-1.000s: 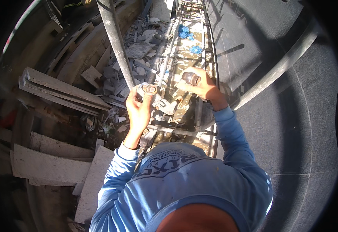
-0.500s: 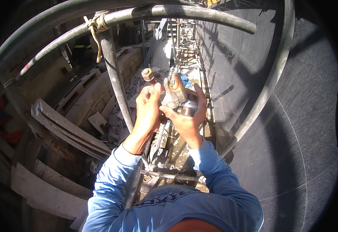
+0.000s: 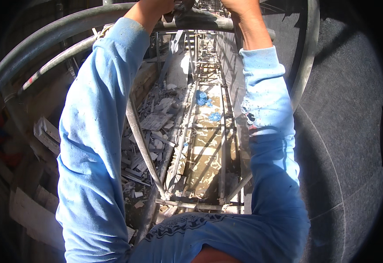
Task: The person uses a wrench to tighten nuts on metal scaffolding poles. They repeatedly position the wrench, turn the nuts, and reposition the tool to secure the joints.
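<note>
Both my arms, in light blue sleeves, stretch up and away from me to the curved scaffold tubes. My left hand (image 3: 153,9) is cut by the top edge and closed at a dark metal scaffold coupler (image 3: 182,7), which shows only in part at the upper tube (image 3: 202,20). My right hand (image 3: 243,9) is raised on the other side of the coupler, near the same tube. Its fingers lie beyond the picture's edge, so its grip is hidden.
An upright scaffold tube (image 3: 144,147) slants down left of centre. Below lie broken slabs and rubble (image 3: 156,120), with blue crumpled sheeting (image 3: 203,99) beside them. A dark grey wall (image 3: 345,131) rises at right, a bent tube (image 3: 306,65) before it.
Both hands have moved up and away from in front of my chest to the curved tubes at the top. The coupler has gone up with them, and its bolt no longer shows.
</note>
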Demonstrator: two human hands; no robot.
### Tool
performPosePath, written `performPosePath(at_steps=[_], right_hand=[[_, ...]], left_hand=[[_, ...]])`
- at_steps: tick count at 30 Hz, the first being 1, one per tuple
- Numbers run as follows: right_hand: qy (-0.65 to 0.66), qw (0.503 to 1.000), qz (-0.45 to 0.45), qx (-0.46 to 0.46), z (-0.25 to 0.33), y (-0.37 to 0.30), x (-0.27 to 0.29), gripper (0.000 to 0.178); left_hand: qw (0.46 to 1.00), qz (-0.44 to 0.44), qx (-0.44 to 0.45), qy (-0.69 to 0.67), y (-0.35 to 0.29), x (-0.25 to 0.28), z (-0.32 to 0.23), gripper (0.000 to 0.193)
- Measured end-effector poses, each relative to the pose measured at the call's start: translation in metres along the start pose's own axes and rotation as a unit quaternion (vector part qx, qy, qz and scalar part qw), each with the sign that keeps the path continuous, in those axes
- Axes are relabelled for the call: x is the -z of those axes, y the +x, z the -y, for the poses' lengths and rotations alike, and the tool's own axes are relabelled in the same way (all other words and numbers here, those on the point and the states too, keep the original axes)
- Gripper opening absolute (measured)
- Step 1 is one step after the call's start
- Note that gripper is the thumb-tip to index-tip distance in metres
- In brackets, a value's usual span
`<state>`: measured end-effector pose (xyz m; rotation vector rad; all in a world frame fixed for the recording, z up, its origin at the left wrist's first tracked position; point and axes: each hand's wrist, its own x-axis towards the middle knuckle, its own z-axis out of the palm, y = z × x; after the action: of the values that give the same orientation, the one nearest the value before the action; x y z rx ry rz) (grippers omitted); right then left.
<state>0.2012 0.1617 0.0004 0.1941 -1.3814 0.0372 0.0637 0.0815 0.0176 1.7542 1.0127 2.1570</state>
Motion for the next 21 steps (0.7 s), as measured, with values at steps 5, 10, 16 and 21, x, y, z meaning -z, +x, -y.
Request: performPosePath(at_steps=[5, 10, 16, 21], right_hand=[[-0.070, 0.993, 0.091, 0.041, -0.057, 0.042, 0.031, 0.019], [-0.041, 0.983, 0.169, -0.051, -0.074, 0.057, 0.030, 0.017], [-0.118, 0.976, 0.182, 0.006, -0.089, 0.056, 0.036, 0.014], [-0.091, 0.975, 0.152, -0.137, -0.080, 0.066, 0.028, 0.015]], left_hand=[[0.992, 0.017, -0.042, -0.117, 0.036, -0.040, 0.044, 0.035], [0.972, 0.127, 0.060, -0.186, 0.059, -0.032, 0.068, 0.032], [0.981, 0.107, 0.095, -0.132, 0.057, -0.036, 0.051, 0.029], [0.972, 0.159, 0.106, -0.137, 0.080, -0.031, 0.055, 0.029]])
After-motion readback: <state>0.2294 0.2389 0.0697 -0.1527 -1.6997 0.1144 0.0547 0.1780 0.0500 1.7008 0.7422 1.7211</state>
